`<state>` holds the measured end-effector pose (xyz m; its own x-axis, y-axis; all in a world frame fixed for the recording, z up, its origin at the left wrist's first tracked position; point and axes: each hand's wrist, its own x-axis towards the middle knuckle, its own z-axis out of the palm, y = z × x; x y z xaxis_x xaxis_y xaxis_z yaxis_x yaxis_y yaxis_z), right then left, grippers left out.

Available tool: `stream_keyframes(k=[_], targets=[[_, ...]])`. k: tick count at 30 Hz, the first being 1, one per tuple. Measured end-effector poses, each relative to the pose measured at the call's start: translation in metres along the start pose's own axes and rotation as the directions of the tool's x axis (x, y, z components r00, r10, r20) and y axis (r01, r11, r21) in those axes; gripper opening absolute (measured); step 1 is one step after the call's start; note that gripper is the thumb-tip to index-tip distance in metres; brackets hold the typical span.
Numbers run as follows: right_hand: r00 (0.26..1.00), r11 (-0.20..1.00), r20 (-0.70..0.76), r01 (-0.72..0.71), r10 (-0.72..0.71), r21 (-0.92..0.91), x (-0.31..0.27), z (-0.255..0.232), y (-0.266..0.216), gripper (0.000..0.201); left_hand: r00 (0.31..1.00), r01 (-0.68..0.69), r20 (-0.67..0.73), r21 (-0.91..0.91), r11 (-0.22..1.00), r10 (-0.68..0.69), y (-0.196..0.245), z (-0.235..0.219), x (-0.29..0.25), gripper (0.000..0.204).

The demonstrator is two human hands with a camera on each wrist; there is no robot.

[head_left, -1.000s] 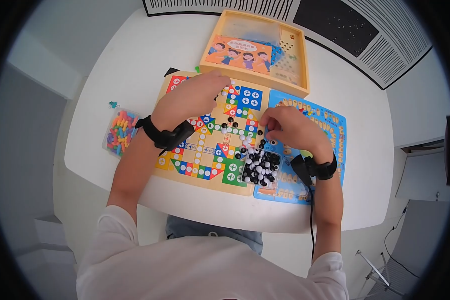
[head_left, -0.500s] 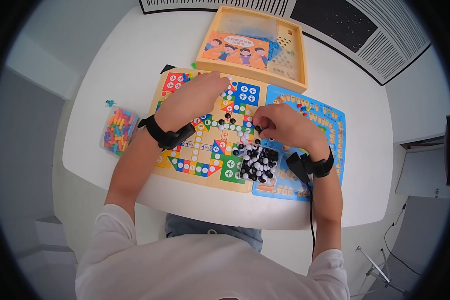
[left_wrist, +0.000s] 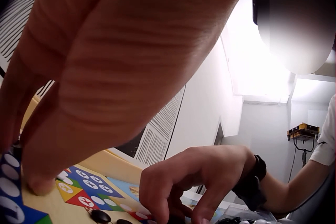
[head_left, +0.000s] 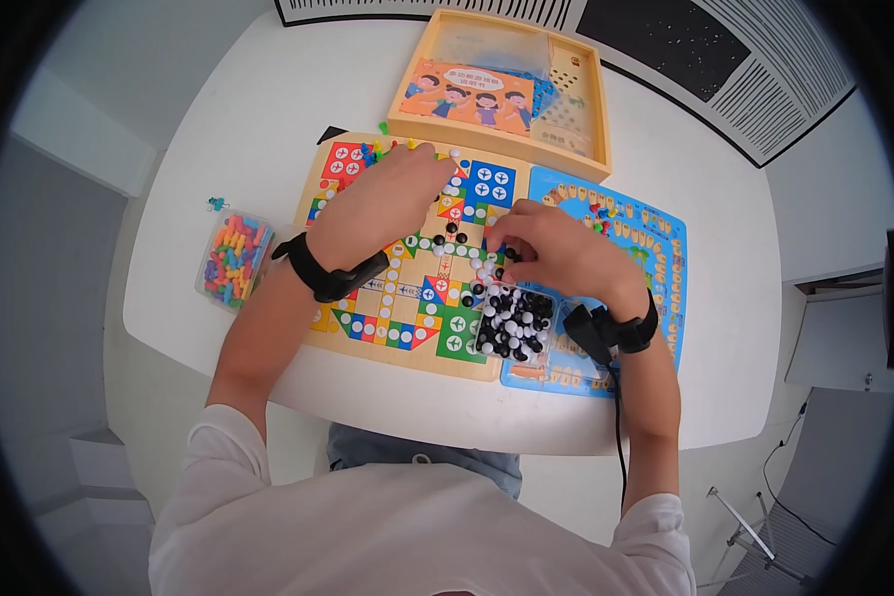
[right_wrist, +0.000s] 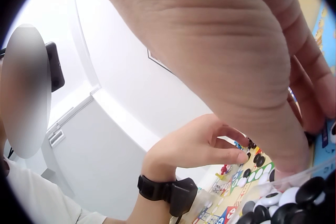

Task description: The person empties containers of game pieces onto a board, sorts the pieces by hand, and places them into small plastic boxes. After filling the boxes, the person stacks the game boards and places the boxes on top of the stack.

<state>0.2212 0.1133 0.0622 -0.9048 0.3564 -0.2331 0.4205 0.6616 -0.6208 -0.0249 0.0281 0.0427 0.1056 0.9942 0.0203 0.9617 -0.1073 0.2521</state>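
My left hand (head_left: 397, 194) is over the far part of the wooden ludo board (head_left: 397, 358), thumb apart from the fingers; black pieces lie by its fingertips in the right wrist view. Its thumb tip meets the board in the left wrist view. My right hand (head_left: 561, 248) reaches over the board's right edge with bent fingers, thumb and forefinger spread on either side of a dark piece low in the left wrist view. Black and white round pieces (head_left: 451, 228) are scattered on the board. Just below the right hand, a clear box holds many black and white pieces (head_left: 514, 328).
A blue printed board (head_left: 656, 298) with several small coloured pegs lies at the right. Behind stands a wooden tray (head_left: 591, 149) with an orange booklet (head_left: 472, 99). At the left, a clear box holds colourful pegs (head_left: 233, 260); a small teal piece (head_left: 217, 204) lies close by.
My right hand has moved left, from the edge of the blue board to over the ludo board's right side. My left hand stays over the far part of the ludo board.
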Motion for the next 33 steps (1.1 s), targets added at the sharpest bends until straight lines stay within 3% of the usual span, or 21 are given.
stream_keyframes(k=[5, 7, 14, 16, 20, 22, 25, 28, 33], targets=[[0.999, 0.999, -0.019, 0.041, -0.042, -0.025, 0.001, 0.003, -0.002, 0.031, 0.998, -0.047, -0.036, -0.063, 0.997, 0.045, -0.001, 0.001, -0.001, 0.036], [0.984, 0.988, -0.089, 0.153, -0.155, -0.026, 0.004, 0.008, 0.005, 0.027, 0.997, -0.073, -0.007, -0.040, 0.997, 0.073, 0.000, 0.001, 0.004, 0.031], [0.989, 0.992, -0.119, 0.103, -0.093, 0.074, 0.009, 0.010, 0.008, 0.027, 0.993, -0.094, 0.058, -0.126, 0.988, 0.102, 0.021, 0.004, 0.006, 0.025], [0.987, 0.980, -0.111, 0.134, -0.119, 0.144, 0.008, 0.006, 0.005, 0.030, 0.968, -0.080, 0.209, -0.261, 0.962, 0.137, 0.028, -0.001, 0.005, 0.026], [0.995, 0.986, -0.100, 0.047, -0.031, 0.163, 0.003, 0.005, -0.005, 0.034, 0.956, -0.125, 0.231, -0.246, 0.961, 0.183, 0.034, -0.010, -0.005, 0.033], [0.988, 0.990, -0.156, 0.034, -0.012, 0.134, 0.002, 0.008, -0.004, 0.040, 0.978, -0.148, 0.128, -0.144, 0.978, 0.167, 0.032, -0.012, -0.011, 0.039], [0.985, 0.994, -0.172, 0.052, -0.036, 0.091, 0.004, 0.011, -0.006, 0.040, 0.967, -0.063, 0.240, -0.120, 0.991, 0.091, 0.038, -0.012, -0.011, 0.042], [0.979, 0.994, -0.184, 0.099, -0.089, 0.046, 0.007, 0.017, -0.001, 0.037, 0.954, -0.105, 0.265, -0.135, 0.985, 0.138, 0.042, -0.009, -0.009, 0.039], [0.978, 0.994, -0.183, 0.106, -0.098, 0.031, 0.008, 0.016, 0.000, 0.029, 0.959, -0.163, 0.198, -0.197, 0.967, 0.202, 0.042, -0.004, -0.010, 0.035]])
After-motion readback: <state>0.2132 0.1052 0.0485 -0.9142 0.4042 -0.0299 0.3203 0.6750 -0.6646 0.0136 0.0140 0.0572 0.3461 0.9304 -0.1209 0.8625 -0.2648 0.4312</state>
